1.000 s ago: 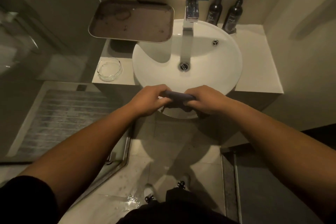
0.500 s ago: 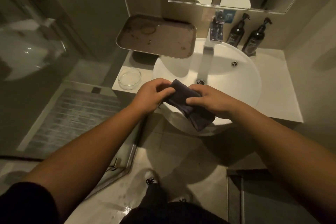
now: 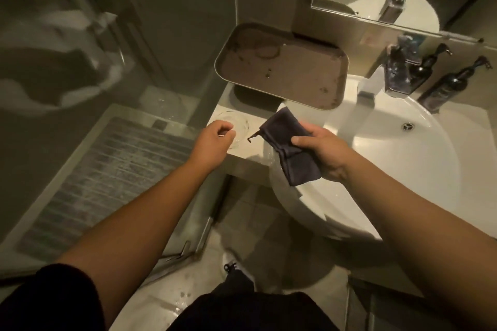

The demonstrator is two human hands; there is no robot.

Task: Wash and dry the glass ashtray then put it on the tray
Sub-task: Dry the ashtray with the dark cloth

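Two hands are busy at the sink. The right hand (image 3: 320,152) is pinching a dark cloth (image 3: 286,146), thumb on top and fingers under it. The left hand (image 3: 215,140) is loosely curled just over the glass ashtray (image 3: 236,122), and I cannot tell if it is touching it yet.

The glass ashtray sits on the tabletop (image 3: 255,142), at the front left corner, between the tray (image 3: 282,70) and the near edge. No water seems to be running from the tap (image 3: 376,83), so I think the drying part comes now. Picking up, wiping, and putting it on the tray are not done.

The ashtray is close to the tabletop edge, with floor below, so a slip could break it. The tray has bare room, but it hangs over the sink (image 3: 403,158) rim and may tip.
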